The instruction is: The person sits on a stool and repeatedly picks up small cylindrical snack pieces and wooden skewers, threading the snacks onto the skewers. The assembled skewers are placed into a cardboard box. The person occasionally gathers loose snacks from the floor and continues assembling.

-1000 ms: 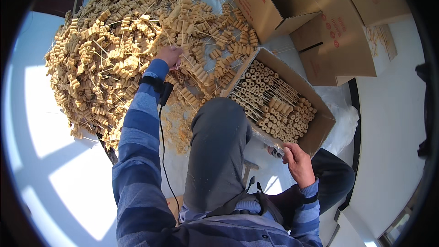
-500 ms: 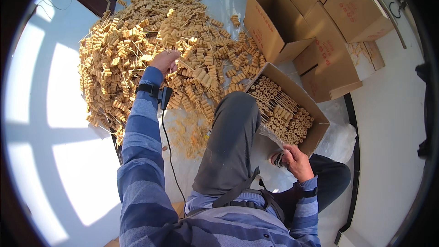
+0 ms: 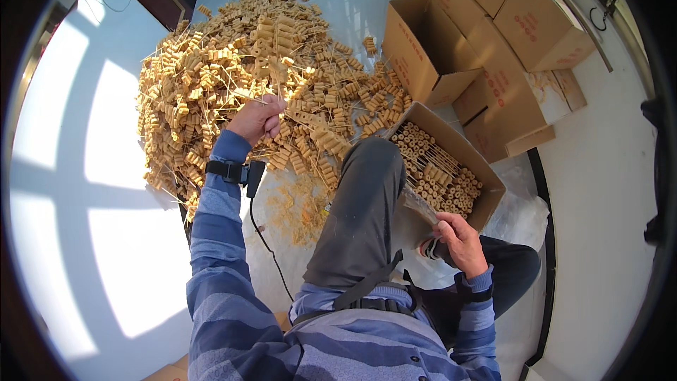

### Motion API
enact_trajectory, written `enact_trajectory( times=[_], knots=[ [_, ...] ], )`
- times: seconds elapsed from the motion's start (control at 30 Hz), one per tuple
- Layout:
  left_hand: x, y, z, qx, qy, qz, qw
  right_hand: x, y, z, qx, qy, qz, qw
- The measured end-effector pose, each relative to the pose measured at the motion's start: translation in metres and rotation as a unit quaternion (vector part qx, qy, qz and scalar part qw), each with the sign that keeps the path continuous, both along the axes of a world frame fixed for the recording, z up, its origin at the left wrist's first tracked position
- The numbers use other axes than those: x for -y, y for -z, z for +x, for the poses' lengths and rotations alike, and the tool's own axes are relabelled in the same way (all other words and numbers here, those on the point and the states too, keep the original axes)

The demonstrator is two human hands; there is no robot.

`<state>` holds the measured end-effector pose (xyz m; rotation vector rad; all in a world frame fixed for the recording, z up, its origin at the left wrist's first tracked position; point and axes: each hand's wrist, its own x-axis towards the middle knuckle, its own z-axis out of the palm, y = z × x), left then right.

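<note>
My left hand (image 3: 257,120) is closed in a pinch over the near side of a big heap of skewers (image 3: 176,109), thin sticks threaded with tan, ridged, hollow rolls. From its fingertips, sticks run up to a small bunch of skewers (image 3: 276,39) held above the heap. How many are in the bunch I cannot tell. At the near corner of an open carton (image 3: 486,204), my right hand (image 3: 462,243) grips the edge of a clear plastic liner (image 3: 419,206). Packed skewers (image 3: 441,169) lie inside that carton, many with their round roll ends facing up.
An open carton (image 3: 412,49) stands beyond the packed one, with more cartons (image 3: 532,28) stacked at the right. Crumbs (image 3: 300,208) are scattered on the floor before my bent knee (image 3: 370,169). A cable (image 3: 264,240) hangs from my left wrist. Crumpled plastic (image 3: 525,215) lies right of the packed carton.
My left hand has drawn slightly nearer to me, and the bunch now stands more clearly above the heap. My right hand keeps its grip on the liner. The whole view has shifted a little.
</note>
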<state>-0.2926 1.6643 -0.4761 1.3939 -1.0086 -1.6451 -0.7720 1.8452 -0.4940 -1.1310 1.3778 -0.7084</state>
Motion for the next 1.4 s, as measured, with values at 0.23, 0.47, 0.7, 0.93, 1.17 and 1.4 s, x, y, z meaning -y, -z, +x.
enact_trajectory(
  times=[0.23, 0.47, 0.7, 0.93, 1.17, 1.4],
  knots=[
    [-0.052, -0.083, -0.044, 0.048, 0.078, -0.048, 0.995, 0.050, -0.091, 0.069, -0.011, -0.116, -0.270, 0.956],
    [-0.067, -0.113, -0.072, 0.202, 0.150, -0.074, 0.965, 0.075, -0.143, 0.121, 0.335, -0.100, 0.074, 0.934],
    [-0.075, -0.112, -0.091, 0.213, 0.232, -0.036, 0.948, 0.079, -0.143, 0.142, 0.346, -0.230, 0.204, 0.887],
    [-0.095, -0.084, -0.113, 0.231, 0.250, -0.208, 0.917, 0.074, -0.114, 0.150, 0.454, -0.222, 0.225, 0.833],
    [-0.107, -0.080, -0.122, 0.333, 0.214, -0.063, 0.916, 0.068, -0.088, 0.125, 0.486, -0.079, 0.264, 0.829],
    [-0.127, -0.069, -0.148, 0.471, 0.206, -0.217, 0.830, 0.053, -0.082, 0.125, 0.282, -0.157, 0.055, 0.945]
  ],
)
